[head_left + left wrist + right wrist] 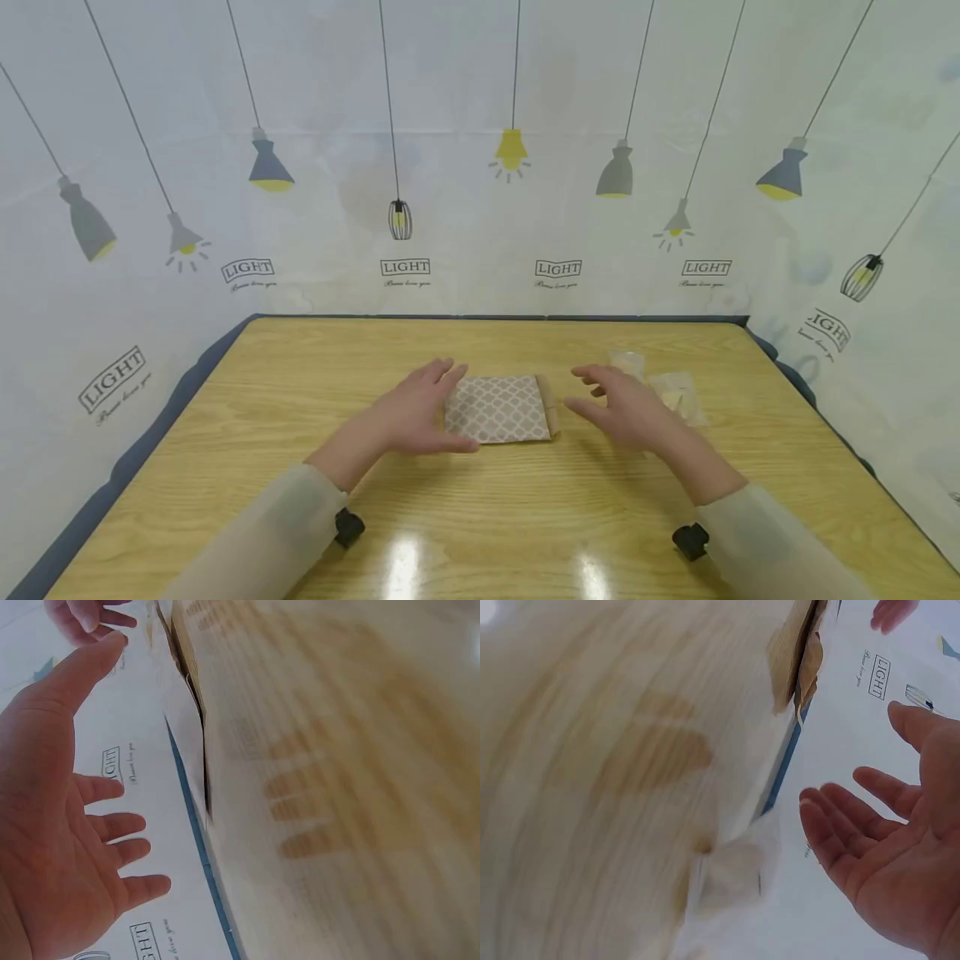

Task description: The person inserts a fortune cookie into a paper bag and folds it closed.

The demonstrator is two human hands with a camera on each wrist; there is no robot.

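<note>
A flat patterned packet (pixel 498 408), beige with a white lattice print, lies on the wooden table between the two hands. Its right end shows a torn-looking brown paper edge (pixel 550 407), also visible as a brown flap (pixel 808 671) in the right wrist view. My left hand (pixel 423 410) hovers at the packet's left end, fingers spread and thumb apart, overlapping its corner in the head view. To the packet's right, my right hand (pixel 626 407) is held above the table with fingers loosely bent and nothing in them.
Two clear plastic bags lie beyond the right hand: a small bag (pixel 627 363) and a larger bag (pixel 678 398) with something pale inside. The wooden table (pixel 300 392) ends at a dark blue edge against a lamp-printed wall covering (pixel 457 167).
</note>
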